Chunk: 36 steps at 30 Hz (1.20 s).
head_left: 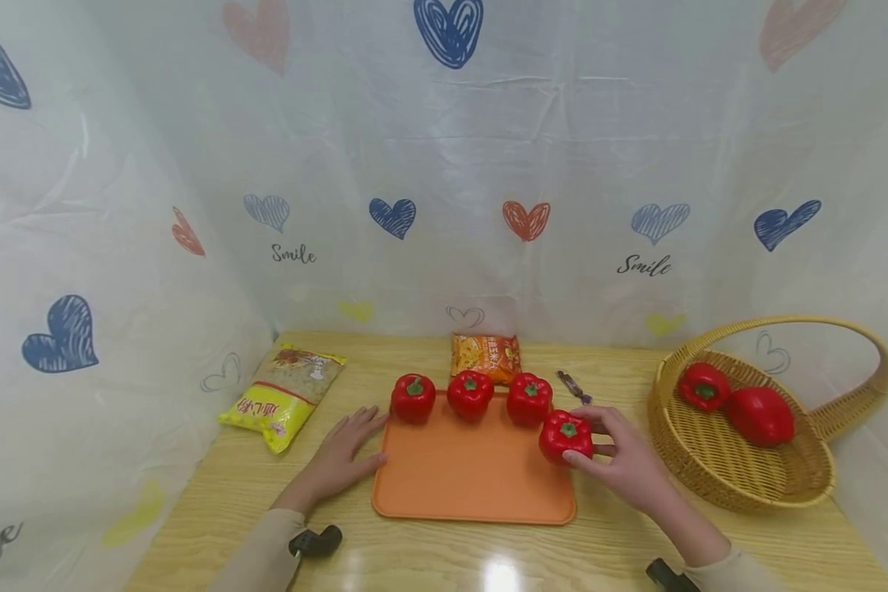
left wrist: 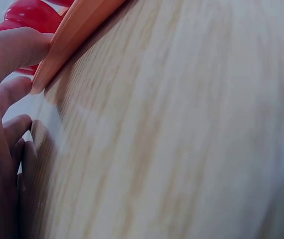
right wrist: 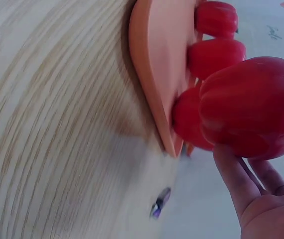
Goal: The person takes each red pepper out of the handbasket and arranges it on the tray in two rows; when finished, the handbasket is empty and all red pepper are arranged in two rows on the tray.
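My right hand point(head_left: 625, 457) grips a red bell pepper point(head_left: 565, 436) with a green stem, over the right side of an orange tray point(head_left: 474, 485). In the right wrist view the held pepper point(right wrist: 254, 107) is above the tray's surface, fingers around its side. Three more red bell peppers stand in a row along the tray's back edge: a left one point(head_left: 413, 399), a middle one point(head_left: 470, 395) and a right one point(head_left: 529, 400). My left hand point(head_left: 343, 454) rests by the tray's left edge, its thumb touching the rim point(left wrist: 65, 47) in the left wrist view.
On the right stands a wicker basket point(head_left: 666, 427) with a tall handle, holding two red peppers point(head_left: 759, 416). An orange snack packet point(head_left: 486, 356) lies behind the tray. A yellow bag point(head_left: 284, 395) is at the left, and a small dark wrapped item point(head_left: 574, 386) lies behind the right hand.
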Motion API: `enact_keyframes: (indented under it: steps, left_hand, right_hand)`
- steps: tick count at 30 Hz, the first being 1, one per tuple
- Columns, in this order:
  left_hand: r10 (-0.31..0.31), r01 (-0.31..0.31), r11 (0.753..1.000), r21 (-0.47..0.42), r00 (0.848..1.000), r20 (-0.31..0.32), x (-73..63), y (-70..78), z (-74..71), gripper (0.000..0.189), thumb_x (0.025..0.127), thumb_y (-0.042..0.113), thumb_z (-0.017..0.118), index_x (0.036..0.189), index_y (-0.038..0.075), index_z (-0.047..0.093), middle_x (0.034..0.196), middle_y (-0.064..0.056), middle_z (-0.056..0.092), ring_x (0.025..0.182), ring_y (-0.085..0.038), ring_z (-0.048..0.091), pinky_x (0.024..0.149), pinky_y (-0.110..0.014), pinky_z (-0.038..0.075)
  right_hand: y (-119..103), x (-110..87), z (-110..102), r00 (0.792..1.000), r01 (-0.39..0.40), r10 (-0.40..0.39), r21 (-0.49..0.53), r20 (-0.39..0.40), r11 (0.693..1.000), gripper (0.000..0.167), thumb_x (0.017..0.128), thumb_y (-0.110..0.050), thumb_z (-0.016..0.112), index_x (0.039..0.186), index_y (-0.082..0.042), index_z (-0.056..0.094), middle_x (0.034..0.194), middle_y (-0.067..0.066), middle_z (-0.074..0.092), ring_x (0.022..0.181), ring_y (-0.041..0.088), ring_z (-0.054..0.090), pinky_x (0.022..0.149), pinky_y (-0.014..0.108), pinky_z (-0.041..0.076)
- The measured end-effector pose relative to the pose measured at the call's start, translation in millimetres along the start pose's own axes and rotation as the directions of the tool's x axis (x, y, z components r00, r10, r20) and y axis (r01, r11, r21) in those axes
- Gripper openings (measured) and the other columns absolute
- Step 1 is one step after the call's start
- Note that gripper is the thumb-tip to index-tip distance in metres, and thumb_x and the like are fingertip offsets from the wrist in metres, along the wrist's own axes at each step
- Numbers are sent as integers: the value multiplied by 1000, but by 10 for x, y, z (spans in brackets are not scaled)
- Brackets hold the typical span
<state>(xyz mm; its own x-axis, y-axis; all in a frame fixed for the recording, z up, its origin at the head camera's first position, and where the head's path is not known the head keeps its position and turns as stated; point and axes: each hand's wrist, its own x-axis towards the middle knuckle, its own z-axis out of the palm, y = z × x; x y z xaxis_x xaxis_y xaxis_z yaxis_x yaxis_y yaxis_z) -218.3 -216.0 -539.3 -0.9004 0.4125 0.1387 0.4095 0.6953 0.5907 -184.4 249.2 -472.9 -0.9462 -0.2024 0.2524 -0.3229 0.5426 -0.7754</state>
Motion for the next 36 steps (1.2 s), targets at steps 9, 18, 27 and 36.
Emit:
enact_keyframes:
  steps: [9, 18, 27, 36]
  left_hand:
    - [13, -13, 1000, 5, 1000, -3, 13, 17, 5, 68, 97, 41, 66, 154, 10, 46, 161, -20, 35, 152, -41, 23, 123, -58, 12]
    - [23, -23, 1000, 13, 1000, -9, 12, 21, 4, 69, 96, 40, 67, 154, 8, 46, 160, -21, 36, 151, -41, 24, 123, -59, 13]
    - [22, -22, 1000, 8, 1000, -3, 8, -7, 7, 69, 96, 40, 67, 153, 8, 46, 161, -20, 35, 152, -40, 23, 123, -58, 13]
    - [8, -8, 1000, -4, 1000, 7, 7, 4, -5, 70, 96, 41, 67, 154, 8, 45, 162, -19, 34, 153, -39, 21, 124, -57, 11]
  right_hand:
    - [-105, 91, 234, 999, 6, -8, 48, 39, 999, 57, 82, -29, 87, 131, -16, 60, 122, 4, 60, 112, 26, 62, 82, 31, 61]
    - [-211, 165, 427, 996, -35, 28, 87, 80, 996, 58, 80, -31, 89, 129, -21, 60, 123, 2, 58, 113, 27, 61, 84, 34, 62]
    - [-301, 232, 609, 990, -64, 48, 121, 134, 991, 56, 80, -32, 88, 128, -24, 59, 127, 1, 57, 117, 27, 61, 85, 32, 61]
    - [-407, 314, 819, 984, -78, 56, 126, 167, 989, 59, 80, -35, 88, 129, -23, 59, 128, -2, 58, 113, 25, 63, 84, 33, 61]
